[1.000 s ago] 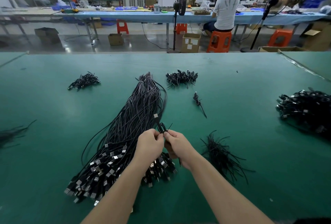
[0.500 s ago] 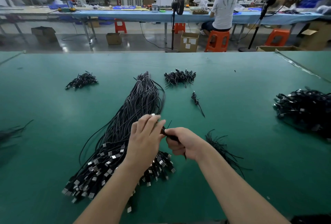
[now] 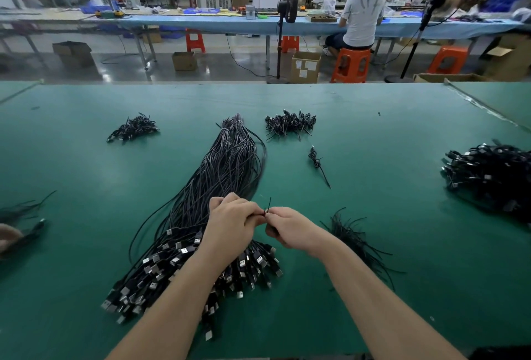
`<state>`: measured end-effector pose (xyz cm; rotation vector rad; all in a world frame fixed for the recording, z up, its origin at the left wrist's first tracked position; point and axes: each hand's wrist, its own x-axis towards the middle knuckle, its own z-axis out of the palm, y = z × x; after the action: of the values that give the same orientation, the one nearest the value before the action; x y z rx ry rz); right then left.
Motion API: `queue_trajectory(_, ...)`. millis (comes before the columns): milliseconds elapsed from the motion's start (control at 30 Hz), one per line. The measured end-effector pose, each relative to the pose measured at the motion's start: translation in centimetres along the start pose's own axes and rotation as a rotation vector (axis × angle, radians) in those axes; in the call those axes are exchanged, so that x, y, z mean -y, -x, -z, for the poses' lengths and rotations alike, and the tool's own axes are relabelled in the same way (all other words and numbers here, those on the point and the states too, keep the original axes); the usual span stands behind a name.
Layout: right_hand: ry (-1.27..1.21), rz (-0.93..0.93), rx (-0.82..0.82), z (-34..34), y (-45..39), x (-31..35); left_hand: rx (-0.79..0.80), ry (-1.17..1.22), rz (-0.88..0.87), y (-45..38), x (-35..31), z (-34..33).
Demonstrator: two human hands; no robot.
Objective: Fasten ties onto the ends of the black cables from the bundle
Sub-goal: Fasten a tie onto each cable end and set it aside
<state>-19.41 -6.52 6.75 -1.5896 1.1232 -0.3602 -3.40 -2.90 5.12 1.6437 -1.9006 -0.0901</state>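
Twisting tie (image 3: 267,208) between both hands: left hand (image 3: 231,223) and right hand (image 3: 290,229) pinch it just above bundle (image 3: 218,187) on green table (image 3: 402,216). Tied heaps far side (image 3: 290,125) and right (image 3: 488,175); loose ties (image 3: 349,233) beside wrist. Big bundle untied, so plenty left.

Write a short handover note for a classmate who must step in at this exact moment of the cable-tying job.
Left hand and right hand meet above the cable bundle, both pinching a black tie at a cable end. Loose ties lie right of the hands. Small tied coils sit far left, far centre, and one alone. Left to do: finish this tie, then most of the bundle.
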Motion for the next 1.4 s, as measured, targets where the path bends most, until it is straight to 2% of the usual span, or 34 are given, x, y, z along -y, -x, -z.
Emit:
queue_trajectory(300, 0.465, 0.133, -0.040, 1.1, 1.0, 0.0, -0.007, 0.153, 0.221, -0.6, -1.0, 0.3)
queue_trajectory(433, 0.812, 0.166, -0.063, 1.1, 1.1, 0.2, 0.082, 0.224, 0.326, -0.8, -1.7, 0.5)
queue_trajectory(500, 0.874, 0.214, -0.092, 1.0, 1.1, 0.1, 0.114, 0.290, 0.387, -0.9, -1.7, 0.4)
queue_trajectory(633, 0.920, 0.310, -0.164, 0.8, 0.9, -0.7, 0.182, 0.389, 0.432, -1.1, -1.7, 0.6)
queue_trajectory(733, 0.950, 0.354, -0.220, 0.6, 0.9, -1.1, 0.173, 0.392, 0.439, -1.1, -2.0, 0.9)
queue_trajectory(867, 0.876, 0.358, -0.295, 0.2, 0.8, -1.4, 0.043, 0.318, 0.417, -1.0, -2.3, 0.5)
queue_trajectory(1033, 0.749, 0.288, -0.328, -0.1, 0.7, -1.2, -0.144, 0.044, 0.225, -0.3, -2.3, -0.6)
queue_trajectory(1133, 0.637, 0.249, -0.354, -0.5, 0.4, -1.1, -0.237, -0.039, 0.198, 0.2, -2.8, -1.0)
queue_trajectory(1233, 0.593, 0.260, -0.402, -0.8, 0.2, -1.2, -0.202, -0.036, 0.161, 0.4, -3.1, -1.0)
queue_trajectory(1400, 0.582, 0.275, -0.466, -1.7, 0.1, -1.2, -0.069, 0.049, 0.262, 0.5, -3.7, -0.9)
